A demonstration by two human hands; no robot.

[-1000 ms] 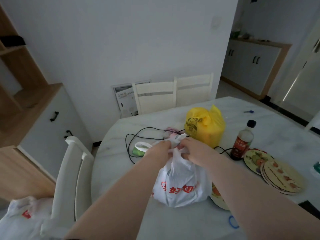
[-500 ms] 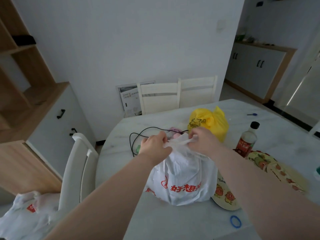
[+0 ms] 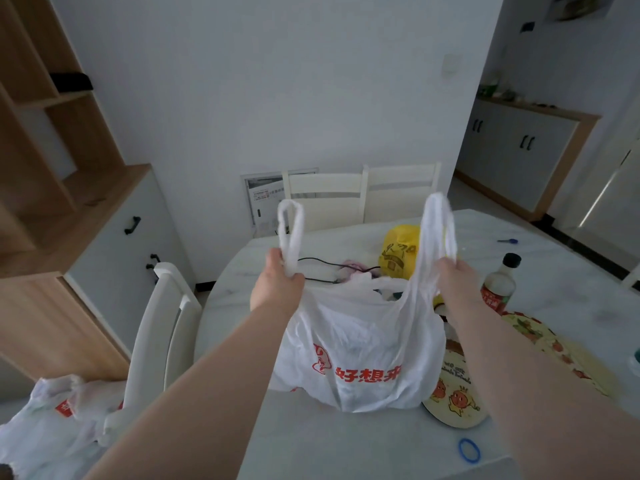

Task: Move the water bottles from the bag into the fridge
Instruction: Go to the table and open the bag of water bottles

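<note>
White bag (image 3: 360, 344) stands upright on table (image 3: 242, 306), mouth pointing up. Left hand (image 3: 277, 285) clenched around left handle, right hand (image 3: 453, 278) clenched around right handle, loops sticking up above fists. Bottles hidden inside.

Hidden inside the bag, cut off at the edges

The white bag (image 3: 360, 344) is opaque, so its contents cannot be told; only a dark scrap shows at its mouth; it covers part of the patterned plate (image 3: 453, 393) near the table's (image 3: 311, 445) front edge; a teal object (image 3: 636, 358) is cut by the right edge; the sauce bottle's (image 3: 498, 284) label is too small to read.
</note>
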